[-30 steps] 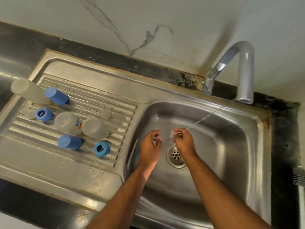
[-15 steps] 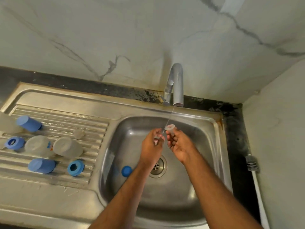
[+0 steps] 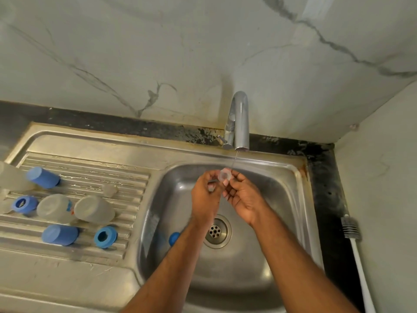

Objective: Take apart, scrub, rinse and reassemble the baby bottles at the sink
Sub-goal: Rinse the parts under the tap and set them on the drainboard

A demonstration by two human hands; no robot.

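Observation:
Both my hands are over the sink basin (image 3: 282, 222) under a thin stream from the tap (image 3: 240, 123). My left hand (image 3: 206, 195) and my right hand (image 3: 243, 197) together pinch a clear silicone teat (image 3: 225, 174) in the water. On the drainboard (image 3: 67, 274) lie two clear bottle bodies (image 3: 55, 207) (image 3: 94, 208), two blue caps (image 3: 42, 177) (image 3: 59, 234), two blue collar rings (image 3: 105, 236) (image 3: 23, 204) and a loose clear teat (image 3: 110, 190). Another clear bottle (image 3: 11, 177) lies at the far left edge. A blue piece (image 3: 173, 238) sits in the basin, partly hidden by my left forearm.
A bottle brush (image 3: 350, 230) with a white handle lies on the dark counter strip right of the sink. The drain (image 3: 216, 231) is below my hands. A marble wall stands behind the tap and another wall on the right.
The view has swung right and up. My hands have risen from near the drain to the tap's stream, holding the teat under the water.

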